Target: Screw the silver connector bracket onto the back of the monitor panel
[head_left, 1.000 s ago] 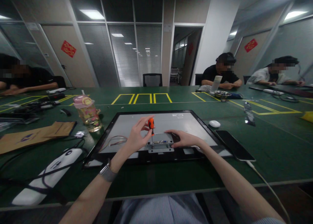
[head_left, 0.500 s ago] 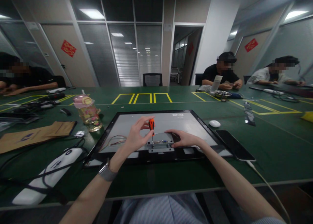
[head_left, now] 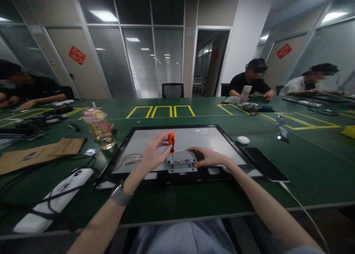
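Between the fingers and thumb of my left hand [head_left: 155,150] is an orange and black screwdriver [head_left: 171,143]. It stands upright, its thin shaft reaching down to the left end of a silver metal bracket [head_left: 181,169] with connector ports along it. Fingers and thumb of my right hand [head_left: 208,157] close on the bracket's right end and steady it. The bracket lies near the front edge of a flat display panel [head_left: 183,139], grey-backed with a black frame. Thin wires [head_left: 130,159] lie on the panel left of my left hand. The screwdriver's tip is too small to make out.
A pink-lidded bottle [head_left: 99,130], a brown paper bag [head_left: 41,154] and a white power strip [head_left: 55,200] with black cables lie left. A phone [head_left: 266,164] on a cable and a white case [head_left: 243,140] are right. Other people sit across the green table [head_left: 155,206].
The fingers of my left hand have shifted slightly on the screwdriver, and its handle shows turned a little. My right hand and the bracket stay put.
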The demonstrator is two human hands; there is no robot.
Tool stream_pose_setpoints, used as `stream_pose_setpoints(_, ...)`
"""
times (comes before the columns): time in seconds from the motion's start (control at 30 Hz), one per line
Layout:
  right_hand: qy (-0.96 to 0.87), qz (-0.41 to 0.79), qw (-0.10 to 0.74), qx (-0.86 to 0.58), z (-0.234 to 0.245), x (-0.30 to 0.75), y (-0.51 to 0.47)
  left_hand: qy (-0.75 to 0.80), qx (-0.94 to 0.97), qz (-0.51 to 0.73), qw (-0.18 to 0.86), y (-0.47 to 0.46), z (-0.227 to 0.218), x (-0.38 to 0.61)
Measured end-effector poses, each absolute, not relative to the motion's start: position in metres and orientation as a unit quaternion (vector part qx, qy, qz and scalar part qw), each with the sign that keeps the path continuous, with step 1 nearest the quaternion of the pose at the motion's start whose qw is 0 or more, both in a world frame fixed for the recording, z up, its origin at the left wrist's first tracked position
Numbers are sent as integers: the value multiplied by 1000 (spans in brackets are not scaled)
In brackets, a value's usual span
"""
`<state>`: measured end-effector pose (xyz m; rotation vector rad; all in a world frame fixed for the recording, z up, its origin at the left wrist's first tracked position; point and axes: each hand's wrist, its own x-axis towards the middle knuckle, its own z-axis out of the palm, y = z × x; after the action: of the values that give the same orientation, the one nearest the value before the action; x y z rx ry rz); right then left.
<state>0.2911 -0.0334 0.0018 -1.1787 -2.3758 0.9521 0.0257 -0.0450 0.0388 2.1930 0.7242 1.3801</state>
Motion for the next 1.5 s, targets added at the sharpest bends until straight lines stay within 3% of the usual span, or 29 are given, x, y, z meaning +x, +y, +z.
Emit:
stream_pose_setpoints(0.27,-832,336,166,-409,0,291,-33,254,779,549,165,-44,38,25)
stream_pose_setpoints(0.47,-831,333,163,-414,0,292,-33,254,773,532,233,-46,39,26)
stream_pose_setpoints(0.67,-831,336,167,-410,1,291,-33,258,784,545,148,-48,41,25)
stream_pose_setpoints(0.87,-829,337,156,-418,2,291,-34,246,809,480,232,-46,38,26)
stream_pose_setpoints(1.1,-831,332,165,-414,0,292,-33,270,823,488,113,-44,40,24)
stream_pose_setpoints(1.27,-831,333,166,-414,1,291,-34,256,813,483,199,-45,38,27)
stream_pose_setpoints(1.5,-832,331,161,-415,3,290,-35,285,809,493,147,-43,38,26)
